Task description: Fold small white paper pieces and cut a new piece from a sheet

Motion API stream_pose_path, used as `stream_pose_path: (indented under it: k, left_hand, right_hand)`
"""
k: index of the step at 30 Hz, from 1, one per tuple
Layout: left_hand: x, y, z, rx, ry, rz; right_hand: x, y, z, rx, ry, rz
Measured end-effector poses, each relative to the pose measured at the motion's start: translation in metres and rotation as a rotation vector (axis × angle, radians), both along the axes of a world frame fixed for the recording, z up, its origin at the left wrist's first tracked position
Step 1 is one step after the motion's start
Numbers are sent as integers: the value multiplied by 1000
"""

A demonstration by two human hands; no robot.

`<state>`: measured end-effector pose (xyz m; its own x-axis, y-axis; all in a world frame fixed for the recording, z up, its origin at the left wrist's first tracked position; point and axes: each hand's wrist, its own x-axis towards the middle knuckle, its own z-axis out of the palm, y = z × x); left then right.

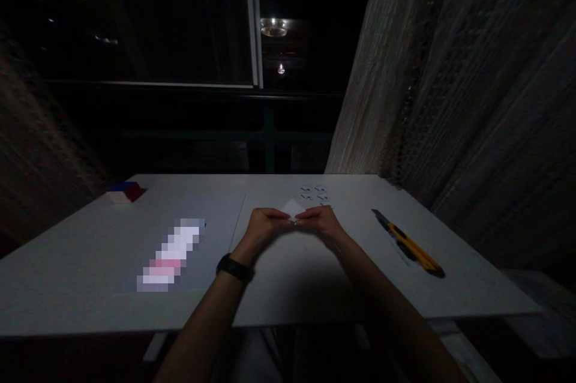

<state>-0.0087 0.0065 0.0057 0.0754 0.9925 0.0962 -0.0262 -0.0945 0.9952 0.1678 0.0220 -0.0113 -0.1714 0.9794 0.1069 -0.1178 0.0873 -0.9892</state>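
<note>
A small piece of white paper (292,208) is sitting between the two hands, its pointed corner aiming away from the person and its near edge being pinched. The left hand (266,224) is gripping one side between thumb and fingers while the right hand (320,220) is gripping the other, the thumbs nearly meeting; this matching hold is probably keeping the small piece taut and level. Whether the paper is being held folded, the dim light is not letting anyone tell. Just beyond the right hand, four small printed marks (315,193) are showing in two rows. Left of the left hand, a large pale sheet (227,209) is lying flat with a blurred-out patch (168,254) over it, perhaps placed there to be within sight. Right of the right hand, a yellow craft knife (409,244) is lying aslant, apart from the fingers, likely so that it is resting safely yet within reach. Farther out, beyond the left hand, a coloured block (125,192) is standing near the far left corner of the white table (288,299), seemingly being kept out of the way.
</note>
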Motion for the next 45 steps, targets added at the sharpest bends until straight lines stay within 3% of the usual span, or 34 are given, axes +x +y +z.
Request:
stream_pose_path:
  k: [15, 33, 45]
  left_hand:
    - [1, -4, 7, 10, 28, 29]
    - [1, -8, 12, 118, 155, 117]
    - [0, -8, 14, 130, 161, 82]
  right_hand:
    - [-1, -2, 0, 46, -24, -40]
    - [-4, -9, 15, 95, -57, -50]
    - [-5, -6, 11, 105, -70, -126]
